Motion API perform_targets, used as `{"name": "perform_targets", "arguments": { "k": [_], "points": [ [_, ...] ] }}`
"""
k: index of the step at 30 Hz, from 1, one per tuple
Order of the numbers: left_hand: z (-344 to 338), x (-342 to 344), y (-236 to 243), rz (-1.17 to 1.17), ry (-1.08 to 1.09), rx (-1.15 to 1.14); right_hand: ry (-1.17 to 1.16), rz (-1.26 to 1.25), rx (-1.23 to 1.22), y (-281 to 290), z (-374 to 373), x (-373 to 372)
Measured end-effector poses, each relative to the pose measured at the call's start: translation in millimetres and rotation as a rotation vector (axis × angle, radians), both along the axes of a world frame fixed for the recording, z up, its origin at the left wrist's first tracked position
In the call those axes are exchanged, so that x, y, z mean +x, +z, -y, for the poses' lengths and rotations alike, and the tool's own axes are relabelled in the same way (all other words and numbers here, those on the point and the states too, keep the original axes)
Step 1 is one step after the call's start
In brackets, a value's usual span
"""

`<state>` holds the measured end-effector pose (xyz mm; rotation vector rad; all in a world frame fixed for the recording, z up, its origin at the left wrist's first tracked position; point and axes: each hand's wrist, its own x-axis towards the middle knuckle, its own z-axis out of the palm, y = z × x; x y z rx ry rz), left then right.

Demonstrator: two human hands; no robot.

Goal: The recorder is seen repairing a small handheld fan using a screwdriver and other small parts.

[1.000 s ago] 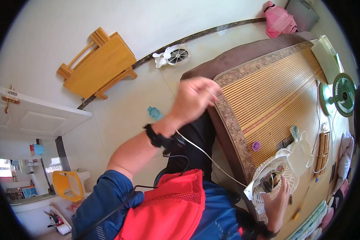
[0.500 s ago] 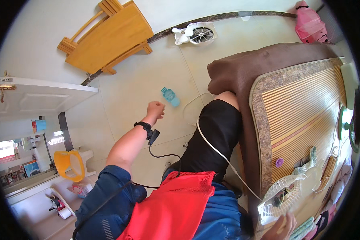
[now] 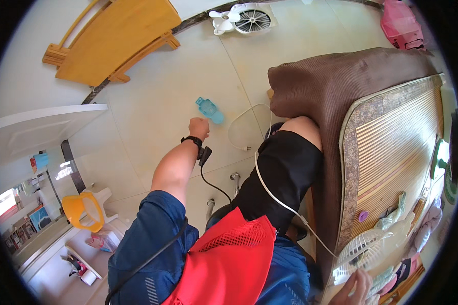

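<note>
My left hand [image 3: 199, 128] is curled into a loose fist over the floor, with nothing visible in it. Just beyond it on the tiles lies a translucent blue bottle [image 3: 210, 111]; hand and bottle look close, but I cannot tell whether they touch. A dark band [image 3: 192, 139] with a black cabled clip circles my left wrist. At the lower right, the bent fingers of my right hand [image 3: 355, 291] are at the near edge of a white fan grille [image 3: 359, 250] and seem to grip it; the fingertips are partly hidden. A white cord [image 3: 280, 198] runs from the fan across my leg.
A bamboo mat [image 3: 392, 157] covers the surface on my right, with a purple knob [image 3: 363, 216] on it. White fan blades [image 3: 224, 21] and a round-vented housing [image 3: 253, 20] lie far ahead. A folded wooden table [image 3: 117, 43] leans left; a yellow seat [image 3: 81, 211] stands nearer.
My left hand has come nearer the blue bottle, and its fingers are curled tighter. The view has shifted a little. My right hand stays beside the fan grille.
</note>
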<state>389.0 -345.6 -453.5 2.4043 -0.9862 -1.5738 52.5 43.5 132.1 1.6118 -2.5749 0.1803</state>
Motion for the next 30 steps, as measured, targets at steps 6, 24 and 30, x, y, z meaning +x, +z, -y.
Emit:
{"name": "perform_targets", "arguments": {
  "k": [6, 24, 30],
  "points": [
    [11, -17, -25, 0.149, 0.167, -0.123, 0.015, 0.015, 0.085, -1, 24, 7],
    [13, -39, 46, 0.236, -0.363, -0.499, 0.002, 0.129, 0.044, -12, 18, 12],
    [-5, -98, 226, -0.083, -0.491, -0.841, -0.026, 0.181, -0.089, -13, -27, 9]
  ]
}}
